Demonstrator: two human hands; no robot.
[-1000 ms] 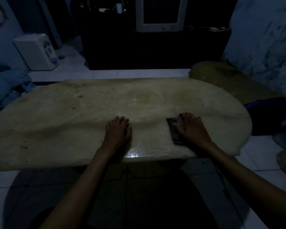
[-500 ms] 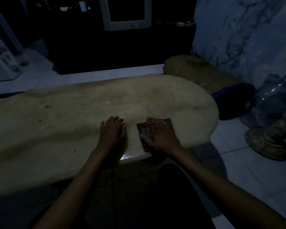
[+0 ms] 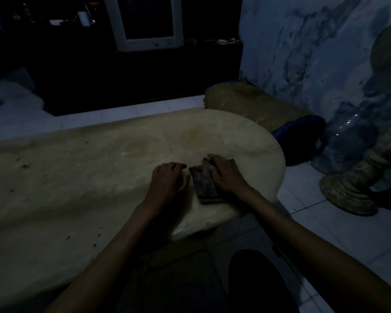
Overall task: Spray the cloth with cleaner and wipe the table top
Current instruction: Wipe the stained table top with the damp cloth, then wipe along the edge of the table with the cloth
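Clearly the wiping step is in hand, near the table's (image 3: pixel 81 199) right end; dark specks dot the unwiped stretch to the left, so the next move likely calls for carrying the cloth that way under steady pressure. No cleaner bottle shows. The left hand (image 3: pixel 167 184) rests palm down on the table just beside the cloth, its grip empty, fingers loosely bent. The folded dark cloth (image 3: pixel 203 186) lies flat near the table's front edge. The right hand (image 3: pixel 226 175) presses on its right half, fingers bent over a raised fold; whether they pinch it I cannot tell.

pale table top (image 3: pixel 77 177), dark cloth (image 3: pixel 204 186) lying on it
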